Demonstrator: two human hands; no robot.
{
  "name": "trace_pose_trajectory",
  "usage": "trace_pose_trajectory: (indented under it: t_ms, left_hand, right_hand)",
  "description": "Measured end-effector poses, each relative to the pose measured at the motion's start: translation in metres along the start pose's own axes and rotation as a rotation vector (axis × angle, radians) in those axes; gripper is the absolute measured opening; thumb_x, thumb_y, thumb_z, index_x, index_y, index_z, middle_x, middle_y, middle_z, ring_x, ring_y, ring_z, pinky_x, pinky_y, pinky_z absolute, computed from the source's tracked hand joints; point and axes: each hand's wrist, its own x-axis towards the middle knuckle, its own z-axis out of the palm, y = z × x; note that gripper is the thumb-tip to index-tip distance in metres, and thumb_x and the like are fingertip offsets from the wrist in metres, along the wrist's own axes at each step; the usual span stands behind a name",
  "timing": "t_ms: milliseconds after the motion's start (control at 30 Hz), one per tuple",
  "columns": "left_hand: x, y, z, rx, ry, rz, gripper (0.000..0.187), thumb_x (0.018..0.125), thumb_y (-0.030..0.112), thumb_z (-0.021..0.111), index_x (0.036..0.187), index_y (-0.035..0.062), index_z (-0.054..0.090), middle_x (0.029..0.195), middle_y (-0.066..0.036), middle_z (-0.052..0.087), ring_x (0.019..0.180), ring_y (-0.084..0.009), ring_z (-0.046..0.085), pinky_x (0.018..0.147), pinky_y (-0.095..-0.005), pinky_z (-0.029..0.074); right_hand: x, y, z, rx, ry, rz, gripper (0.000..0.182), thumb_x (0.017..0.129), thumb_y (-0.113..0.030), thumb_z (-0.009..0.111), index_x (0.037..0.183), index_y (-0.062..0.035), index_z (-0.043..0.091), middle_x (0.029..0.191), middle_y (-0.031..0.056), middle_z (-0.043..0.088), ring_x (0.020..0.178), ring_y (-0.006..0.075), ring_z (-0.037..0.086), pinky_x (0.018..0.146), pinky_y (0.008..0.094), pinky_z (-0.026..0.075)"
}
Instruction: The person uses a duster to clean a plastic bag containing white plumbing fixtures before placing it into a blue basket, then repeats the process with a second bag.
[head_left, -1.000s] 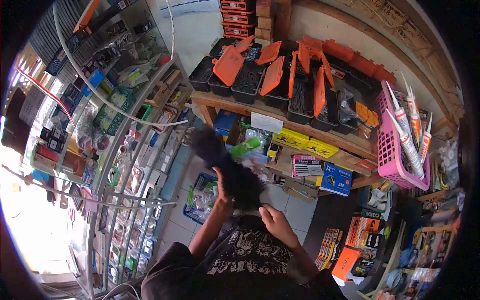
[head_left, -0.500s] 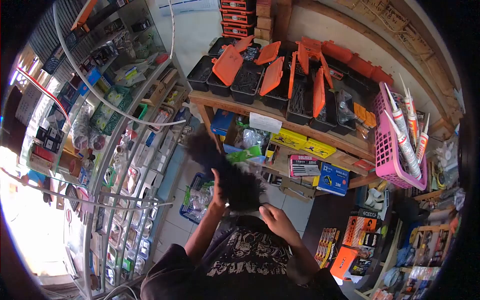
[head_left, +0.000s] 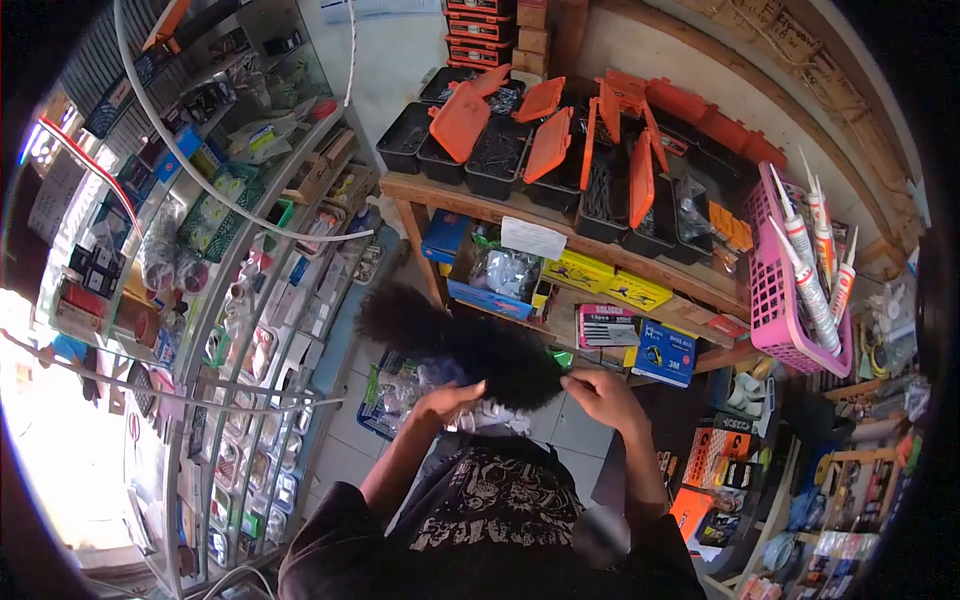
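A dark, bushy mass (head_left: pixel 510 365) that looks like hair fills the space between my hands and hides much of what lies there. At its lower left, my left hand (head_left: pixel 450 400) is partly covered; its fingers look closed, and what they hold is hidden. My right hand (head_left: pixel 598 398) has its fingers curled together at the right edge of the mass. A small green sliver (head_left: pixel 561 358) shows close to its fingertips; the rest of that thing is out of sight. Below, clear plastic packets (head_left: pixel 395 388) fill a blue basket (head_left: pixel 375 428) on the floor.
Black bins with orange lids (head_left: pixel 490 165) line a wooden bench (head_left: pixel 450 205). Under it stand a blue box of clear packets (head_left: pixel 490 298) and yellow boxes (head_left: pixel 605 280). A pink basket (head_left: pixel 775 285) holds sealant tubes at right. Glass shelves (head_left: pixel 215 310) run along the left.
A green plastic piece in front of the blue box has gone from there. My right hand has moved right and up; my left hand has shifted slightly right. The dark mass has shifted too.
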Motion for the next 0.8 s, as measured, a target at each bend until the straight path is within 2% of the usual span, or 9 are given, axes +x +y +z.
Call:
trace_pose_trajectory:
  t_ms: [67,167,267,300,400,533,600,733,800]
  left_hand:
    - [-0.002,0.004,-0.009,-0.007,-0.301,0.075,0.072,0.075,0.033,0.078,0.128,-0.0024,0.044,0.11,-0.014,0.057,0.102,-0.0262,0.054,0.093,-0.039,0.039]
    - [0.015,0.001,-0.034,-0.016,-0.457,0.251,0.079,0.08,0.017,0.071,0.142,-0.0025,0.027,0.125,-0.013,0.054,0.117,-0.0227,0.051,0.101,-0.033,0.036]
    - [0.027,-0.006,-0.054,-0.013,-0.279,0.134,0.072,0.08,0.01,0.068,0.14,-0.0023,0.03,0.118,-0.012,0.057,0.11,-0.0228,0.055,0.097,-0.0325,0.04]
    - [0.012,0.005,-0.043,0.052,-0.204,0.13,0.057,0.078,0.009,0.068,0.13,-0.0032,0.047,0.122,-0.013,0.057,0.111,-0.0233,0.055,0.095,-0.032,0.041]
    - [-0.002,0.015,-0.023,0.315,-0.388,0.24,0.041,0.079,0.008,0.066,0.117,-0.0038,0.058,0.126,-0.014,0.056,0.111,-0.0227,0.056,0.094,-0.0322,0.043]
    - [0.03,-0.007,-0.03,0.389,-0.226,0.171,0.025,0.085,0.012,0.057,0.103,-0.0033,0.066,0.123,-0.014,0.058,0.111,-0.0205,0.056,0.088,-0.0311,0.046]
    - [0.028,-0.001,-0.031,-0.109,-0.242,0.197,0.036,0.088,0.013,0.052,0.122,0.0025,0.052,0.107,-0.011,0.061,0.095,-0.0194,0.059,0.074,-0.0279,0.049]
    - [0.051,0.008,-0.05,-0.564,-0.318,0.393,0.024,0.09,0.017,0.045,0.102,-0.0007,0.054,0.095,-0.017,0.063,0.082,-0.0289,0.065,0.067,-0.0395,0.057]
    - [0.044,0.021,-0.05,-0.815,-0.591,0.417,0.031,0.091,0.019,0.042,0.108,-0.0027,0.055,0.099,-0.018,0.064,0.088,-0.0308,0.065,0.072,-0.043,0.057]
  right_hand:
    - [0.004,0.009,-0.003,-0.006,0.027,-0.039,0.031,0.091,-0.028,0.058,0.079,-0.0002,0.061,0.055,0.0092,0.05,0.049,0.0163,0.046,0.049,0.0324,0.037]
    - [-0.002,0.023,-0.015,-0.015,0.025,-0.061,0.031,0.09,-0.028,0.059,0.078,0.0009,0.06,0.054,0.0086,0.048,0.048,0.0154,0.044,0.048,0.0321,0.036]
    - [-0.01,0.04,-0.02,0.01,-0.004,-0.052,0.03,0.09,-0.026,0.06,0.079,0.0018,0.062,0.054,0.0085,0.048,0.048,0.0134,0.042,0.047,0.0319,0.035]
    - [-0.012,0.035,-0.019,0.029,-0.008,-0.027,0.03,0.09,-0.026,0.06,0.08,0.0016,0.062,0.055,0.0084,0.049,0.048,0.0131,0.042,0.047,0.032,0.035]
    - [-0.008,0.023,-0.007,0.041,0.001,-0.01,0.029,0.09,-0.027,0.06,0.082,0.0007,0.064,0.055,0.008,0.05,0.048,0.0127,0.042,0.047,0.0318,0.035]
    - [-0.004,0.013,0.003,0.059,0.049,-0.019,0.031,0.091,-0.028,0.058,0.079,0.0001,0.061,0.054,0.0079,0.048,0.048,0.0129,0.041,0.046,0.0316,0.034]
    - [-0.007,0.023,0.002,0.048,0.102,-0.022,0.033,0.092,-0.029,0.057,0.077,0.0007,0.058,0.053,0.0071,0.044,0.048,0.0126,0.039,0.047,0.0315,0.033]
    - [-0.016,0.039,0.026,0.184,0.185,-0.024,0.038,0.094,-0.029,0.054,0.071,0.0011,0.049,0.053,0.003,0.035,0.05,0.0103,0.034,0.048,0.0309,0.031]
    - [-0.026,0.041,0.048,0.237,0.136,0.025,0.037,0.095,-0.029,0.053,0.071,0.0002,0.05,0.055,0.0002,0.035,0.053,0.008,0.034,0.049,0.0296,0.031]
